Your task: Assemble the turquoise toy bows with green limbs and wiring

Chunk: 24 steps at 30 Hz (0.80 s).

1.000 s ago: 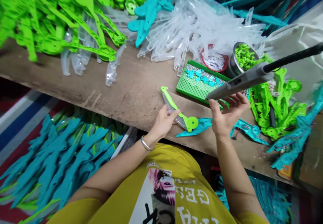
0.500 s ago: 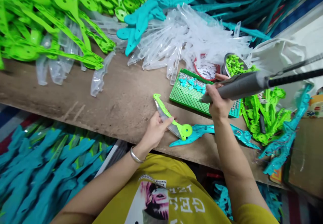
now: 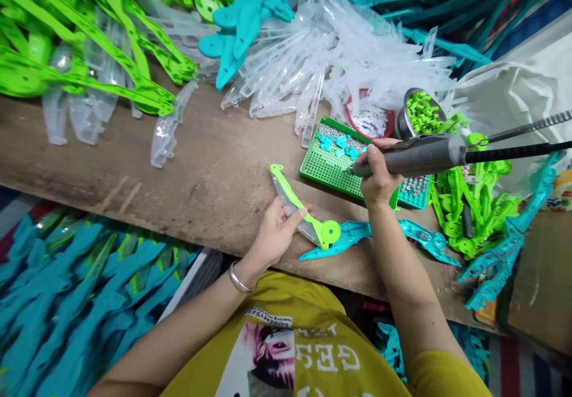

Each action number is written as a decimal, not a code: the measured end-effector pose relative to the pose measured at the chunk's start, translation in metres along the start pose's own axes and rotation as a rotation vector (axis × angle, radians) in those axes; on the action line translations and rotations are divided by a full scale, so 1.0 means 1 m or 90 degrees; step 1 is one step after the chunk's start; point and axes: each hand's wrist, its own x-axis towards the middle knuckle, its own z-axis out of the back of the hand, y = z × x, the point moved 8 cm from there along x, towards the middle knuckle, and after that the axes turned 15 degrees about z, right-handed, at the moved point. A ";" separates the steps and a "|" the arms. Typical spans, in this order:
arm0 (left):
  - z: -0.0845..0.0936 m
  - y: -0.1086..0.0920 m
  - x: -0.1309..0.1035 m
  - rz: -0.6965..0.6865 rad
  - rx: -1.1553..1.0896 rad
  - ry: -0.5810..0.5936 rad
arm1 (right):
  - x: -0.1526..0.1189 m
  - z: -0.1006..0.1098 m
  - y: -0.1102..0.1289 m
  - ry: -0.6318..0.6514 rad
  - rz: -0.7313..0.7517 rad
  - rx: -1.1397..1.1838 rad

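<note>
My left hand (image 3: 277, 230) holds a green and clear plastic piece (image 3: 329, 231) over the front part of the table, its round end lying above a blue plastic part (image 3: 353, 233). My right hand (image 3: 379, 176) is closed around a grey power screwdriver (image 3: 422, 154). The tool's tip points left, over the green perforated tray (image 3: 328, 167), which holds small screws and small blue pieces (image 3: 342, 145). Part of the blue plastic part is hidden beneath my right forearm.
Clear pieces (image 3: 286, 81) and green pieces (image 3: 111, 3) are heaped at the back. Behind the tray stand a red basket (image 3: 393, 124) and a metal bowl (image 3: 407, 117). Green parts (image 3: 473, 206) lie at the right, and many blue parts (image 3: 67, 301) below the table's left edge.
My right hand and the screwdriver have moved slightly left, and the tool's tip is now further over the perforated tray. My left hand keeps its hold with little change.
</note>
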 end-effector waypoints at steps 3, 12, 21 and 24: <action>0.000 0.001 0.000 0.000 -0.001 0.006 | 0.000 -0.004 0.000 -0.001 0.022 0.046; 0.000 0.003 0.002 -0.040 0.033 -0.009 | 0.003 0.004 0.037 -0.011 0.071 0.102; -0.002 0.003 0.004 -0.069 0.042 0.018 | -0.078 0.010 0.128 0.201 -0.007 0.183; -0.002 0.002 0.004 -0.085 0.053 0.015 | -0.095 0.014 0.128 0.213 -0.022 0.160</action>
